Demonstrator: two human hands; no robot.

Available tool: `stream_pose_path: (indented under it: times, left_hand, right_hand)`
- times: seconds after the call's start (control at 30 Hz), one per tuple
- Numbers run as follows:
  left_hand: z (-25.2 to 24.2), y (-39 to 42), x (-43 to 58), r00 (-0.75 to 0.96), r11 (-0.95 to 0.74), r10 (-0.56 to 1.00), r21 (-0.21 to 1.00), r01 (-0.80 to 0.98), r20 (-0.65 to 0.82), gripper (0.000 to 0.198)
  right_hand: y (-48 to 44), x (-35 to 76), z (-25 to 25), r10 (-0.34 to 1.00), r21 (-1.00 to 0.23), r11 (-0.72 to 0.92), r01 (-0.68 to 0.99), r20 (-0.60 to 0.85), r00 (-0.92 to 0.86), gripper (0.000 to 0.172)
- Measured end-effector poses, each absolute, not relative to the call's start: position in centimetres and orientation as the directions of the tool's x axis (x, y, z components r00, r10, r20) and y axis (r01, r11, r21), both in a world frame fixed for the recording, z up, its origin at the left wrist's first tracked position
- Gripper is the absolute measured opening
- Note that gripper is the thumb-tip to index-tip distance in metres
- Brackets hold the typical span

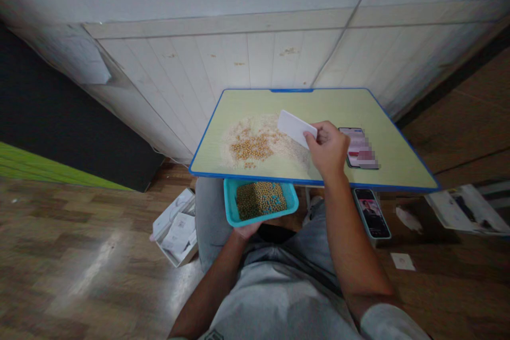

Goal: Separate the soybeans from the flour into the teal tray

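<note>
Head cam: our right hand point(329, 149) is extended over the table point(398, 133), forearm straight and wrist level, with thumb and fingers pinching a white card point(295, 127). The card is tilted, its far edge at the mixed grain pile point(255, 144). Our left hand point(247, 230) is bent in at the lap and grips the teal tray point(229, 202) from below, just under the table's near edge. The tray holds beans. A phone point(358, 146) lies just beside the right hand.

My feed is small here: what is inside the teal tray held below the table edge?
The teal tray holds a heap of yellow beans with blue specks among them. The beans cover most of its bottom; the left hand beneath it is mostly hidden.
</note>
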State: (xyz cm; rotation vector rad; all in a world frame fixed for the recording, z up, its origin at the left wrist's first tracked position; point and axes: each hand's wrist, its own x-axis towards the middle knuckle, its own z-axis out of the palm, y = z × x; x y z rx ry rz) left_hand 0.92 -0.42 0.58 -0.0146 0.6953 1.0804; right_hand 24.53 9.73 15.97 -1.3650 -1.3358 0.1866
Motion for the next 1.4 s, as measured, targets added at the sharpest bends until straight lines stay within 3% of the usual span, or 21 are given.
stream_pose_path:
  times: [0.23,0.4,0.57,1.13,1.27,1.4]
  left_hand:
    - [0.4,-0.4,1.0,0.283,0.479,0.809,0.296,-0.826,-0.516,0.059]
    - [0.8,-0.4,1.0,0.307,0.470,0.823,0.270,-0.840,-0.478,0.060]
    - [0.9,-0.4,1.0,0.328,0.480,0.814,0.238,-0.844,-0.480,0.059]
    - [0.6,-0.4,1.0,0.310,0.496,0.797,0.270,-0.825,-0.519,0.056]
    - [0.9,-0.4,1.0,0.316,0.484,0.797,0.230,-0.845,-0.515,0.056]
    - [1.2,-0.4,1.1,0.271,0.487,0.779,0.273,-0.830,-0.566,0.056]
  right_hand:
    - [9.5,24.2,16.0,0.767,-0.766,0.370,0.526,0.571,0.293,0.006]
    - [9.7,24.4,15.9,0.718,-0.774,0.342,0.532,0.581,0.384,0.005]
    - [9.9,24.4,15.6,0.744,-0.764,0.329,0.554,0.571,0.347,0.005]
    - [9.8,23.0,16.4,0.795,-0.737,0.370,0.566,0.566,0.217,0.005]
    - [10.1,23.2,16.3,0.773,-0.733,0.357,0.579,0.580,0.257,0.007]
    - [10.2,23.6,16.3,0.765,-0.719,0.310,0.622,0.577,0.286,0.008]
